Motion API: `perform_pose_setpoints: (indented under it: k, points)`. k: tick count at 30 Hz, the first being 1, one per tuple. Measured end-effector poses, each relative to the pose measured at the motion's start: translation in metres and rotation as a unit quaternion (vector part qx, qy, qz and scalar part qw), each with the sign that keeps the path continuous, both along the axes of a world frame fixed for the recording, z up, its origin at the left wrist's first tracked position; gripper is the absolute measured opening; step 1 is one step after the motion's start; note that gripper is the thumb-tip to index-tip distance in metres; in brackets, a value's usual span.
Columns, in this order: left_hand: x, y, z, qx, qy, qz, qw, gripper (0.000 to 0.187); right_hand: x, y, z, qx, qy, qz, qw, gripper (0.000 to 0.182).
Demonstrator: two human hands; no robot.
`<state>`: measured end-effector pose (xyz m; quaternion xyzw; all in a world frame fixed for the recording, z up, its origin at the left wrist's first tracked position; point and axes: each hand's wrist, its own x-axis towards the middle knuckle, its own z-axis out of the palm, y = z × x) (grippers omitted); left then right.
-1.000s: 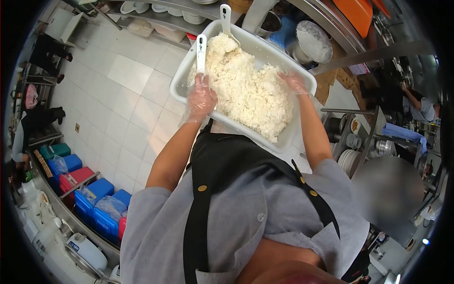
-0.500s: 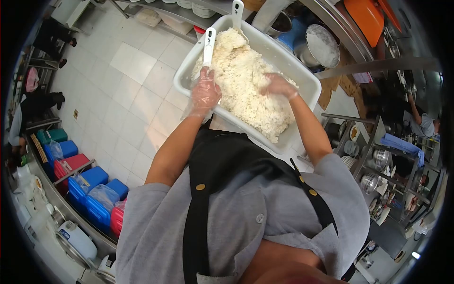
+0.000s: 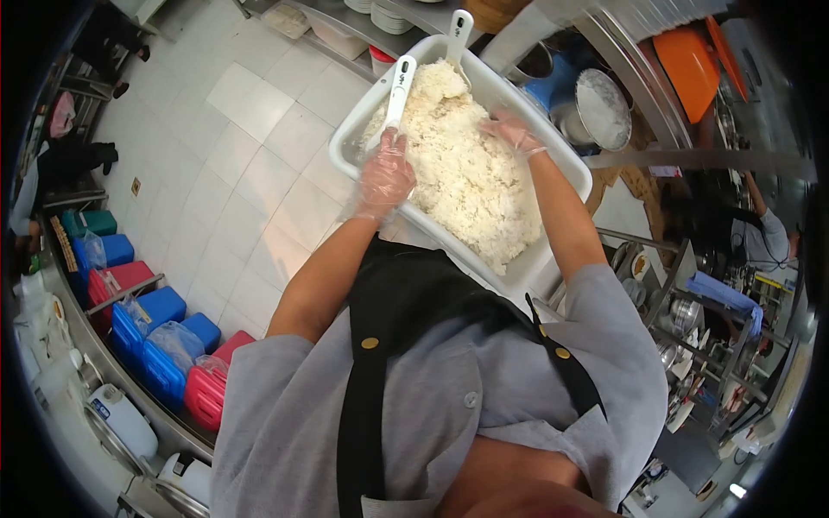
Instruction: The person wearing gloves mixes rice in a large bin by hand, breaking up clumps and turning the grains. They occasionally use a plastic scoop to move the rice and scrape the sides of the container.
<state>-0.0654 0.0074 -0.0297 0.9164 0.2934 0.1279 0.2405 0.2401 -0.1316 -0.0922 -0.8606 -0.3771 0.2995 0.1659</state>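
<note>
My left hand [image 3: 386,175], in a clear plastic glove, is closed around the lower part of a white-handled rice paddle [image 3: 400,91] at the left side of a white plastic tub [image 3: 563,186]. A large heap of cooked white rice [image 3: 471,164] fills much of the tub. My right hand [image 3: 515,132], also gloved, is at the tub's right side beside the heap, its fingers loosely stretched toward the rice. A second white-handled paddle [image 3: 460,36] stands in the rice at the far end, its blade partly buried.
Metal bowls, including one whitish inside [image 3: 603,108], stand right of the tub near an orange container [image 3: 686,73]. Stacked plates [image 3: 393,17] sit on the far shelf. Blue and red bins [image 3: 164,371] line the left counter. Other people are at both sides.
My right hand has drawn from the rice toward the tub's right wall. My left hand still grips the paddle, which leans slightly more to the right. The view has shifted a little.
</note>
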Motion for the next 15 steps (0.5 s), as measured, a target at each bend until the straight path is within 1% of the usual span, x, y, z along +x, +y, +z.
perform_pose_setpoints:
  k: [2,3,5,7,9,10,13,15]
  points:
    - [-0.002,0.001,0.0,0.005,-0.023,0.001,1.0,0.043,0.004,0.006,-0.011,0.078,0.134,-0.011,0.988,0.06]
    - [-0.004,0.001,0.0,0.013,-0.037,-0.004,0.999,0.042,-0.006,0.0,-0.01,0.117,0.247,-0.048,0.961,0.057]
    - [-0.002,0.003,-0.002,0.03,-0.066,-0.012,0.997,0.041,-0.01,0.004,-0.004,0.093,0.332,-0.073,0.936,0.054]
    - [-0.003,0.005,-0.003,0.051,-0.089,-0.025,0.994,0.041,-0.016,0.02,0.013,-0.024,0.285,-0.052,0.957,0.054]
    - [-0.001,0.004,-0.01,0.036,-0.083,-0.015,0.996,0.044,-0.037,0.037,0.045,-0.137,0.197,0.024,0.97,0.055]
    - [0.0,0.004,-0.011,0.031,-0.081,-0.012,0.996,0.046,-0.047,0.041,0.058,-0.191,0.15,0.061,0.968,0.055]
    - [-0.001,0.004,-0.009,0.028,-0.093,-0.019,0.995,0.048,-0.067,0.03,0.069,-0.081,0.123,0.107,0.983,0.059]
    - [-0.001,0.002,-0.006,0.015,-0.096,-0.017,0.995,0.049,-0.079,0.02,0.039,-0.09,0.031,0.03,0.995,0.062]
